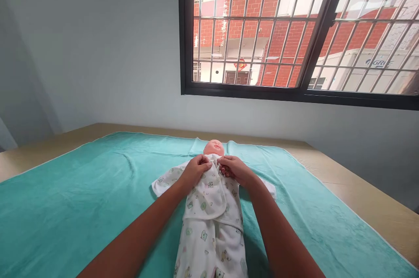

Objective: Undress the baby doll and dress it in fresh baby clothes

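Observation:
A baby doll [214, 147] lies on its back with its head at the far end. It wears a white printed baby top [206, 199] with wrap-over front panels, and matching baby pants [209, 247]. Both sleeves spread outward. My left hand [198, 169] pinches the top's collar edge just below the doll's chin. Close by on the other side, my right hand [235, 169] has its fingers closed on the neckline of the same top. Whatever fastening may be between the fingertips is too small to make out.
Beneath the doll a turquoise blanket [98, 199] covers most of a wooden table [347, 186]. The table's back edge meets a grey wall [114, 51]. A dark-framed window [245, 90] with metal bars is above it on the right.

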Tool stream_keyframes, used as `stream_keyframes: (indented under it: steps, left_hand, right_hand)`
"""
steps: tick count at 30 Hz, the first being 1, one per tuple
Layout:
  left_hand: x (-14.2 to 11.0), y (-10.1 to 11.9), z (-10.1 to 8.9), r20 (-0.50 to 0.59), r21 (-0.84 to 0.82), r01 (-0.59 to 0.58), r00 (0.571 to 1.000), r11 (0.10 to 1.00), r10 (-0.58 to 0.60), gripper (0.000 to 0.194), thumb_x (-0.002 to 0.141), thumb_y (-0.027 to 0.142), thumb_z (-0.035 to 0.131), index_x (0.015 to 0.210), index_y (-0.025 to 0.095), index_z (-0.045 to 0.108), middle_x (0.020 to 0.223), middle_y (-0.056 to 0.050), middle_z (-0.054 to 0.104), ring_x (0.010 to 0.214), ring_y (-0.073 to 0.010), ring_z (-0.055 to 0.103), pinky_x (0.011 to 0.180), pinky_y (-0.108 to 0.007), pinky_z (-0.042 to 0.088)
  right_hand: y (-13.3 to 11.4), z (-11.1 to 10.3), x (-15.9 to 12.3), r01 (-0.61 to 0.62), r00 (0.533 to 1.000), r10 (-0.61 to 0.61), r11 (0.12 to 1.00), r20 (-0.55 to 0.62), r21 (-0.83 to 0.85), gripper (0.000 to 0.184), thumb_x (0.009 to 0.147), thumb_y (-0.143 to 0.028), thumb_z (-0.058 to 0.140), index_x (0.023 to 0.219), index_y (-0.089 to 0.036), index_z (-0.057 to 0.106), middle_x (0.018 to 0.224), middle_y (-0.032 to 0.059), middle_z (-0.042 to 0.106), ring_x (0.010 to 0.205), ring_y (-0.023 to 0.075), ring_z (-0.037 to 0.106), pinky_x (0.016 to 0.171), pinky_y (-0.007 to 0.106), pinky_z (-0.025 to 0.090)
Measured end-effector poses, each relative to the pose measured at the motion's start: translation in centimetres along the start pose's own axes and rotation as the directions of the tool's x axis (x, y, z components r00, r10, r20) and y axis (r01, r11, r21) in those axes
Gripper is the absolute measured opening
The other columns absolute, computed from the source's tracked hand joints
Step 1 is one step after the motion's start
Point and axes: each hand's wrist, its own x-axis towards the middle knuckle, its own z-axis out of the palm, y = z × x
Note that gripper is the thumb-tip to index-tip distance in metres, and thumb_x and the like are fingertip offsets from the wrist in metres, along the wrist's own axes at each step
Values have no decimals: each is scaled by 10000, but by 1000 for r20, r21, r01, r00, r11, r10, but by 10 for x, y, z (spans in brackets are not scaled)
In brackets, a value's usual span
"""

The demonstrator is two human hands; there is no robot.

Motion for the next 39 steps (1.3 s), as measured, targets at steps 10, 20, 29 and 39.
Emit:
stream_keyframes:
  steps: [10,20,29,39]
  left_hand:
    - [6,-8,6,-46,35,-8,999,999,9,238,789,395,636,723,169,600,694,25,565,662,-124,483,611,-225,371]
    - [8,-10,6,-40,-2,99,994,995,-99,279,788,456,624,769,178,609,626,31,539,528,-99,430,498,-214,340]
    - [7,-7,9,-73,39,109,992,993,-106,259,771,432,637,712,184,594,600,41,523,512,-96,407,488,-217,322]
    - [3,2,7,-62,112,85,995,990,-78,299,772,470,655,713,177,647,652,18,574,569,-110,453,517,-218,330]
  right_hand:
    - [-1,1,2,-3,998,-3,994,57,111,370,750,-482,725,697,-159,552,616,-40,482,527,58,389,502,208,308]
    - [-2,2,2,-15,999,13,999,38,52,378,722,-475,763,686,-169,545,596,-36,525,523,70,439,494,215,316]
    - [0,-2,-1,6,997,-10,998,72,57,374,712,-500,757,749,-156,615,646,-18,561,570,83,476,550,226,375]
    - [-3,1,-2,42,998,-39,998,54,-51,272,684,-391,775,788,-179,640,609,-39,541,554,81,434,536,223,337]
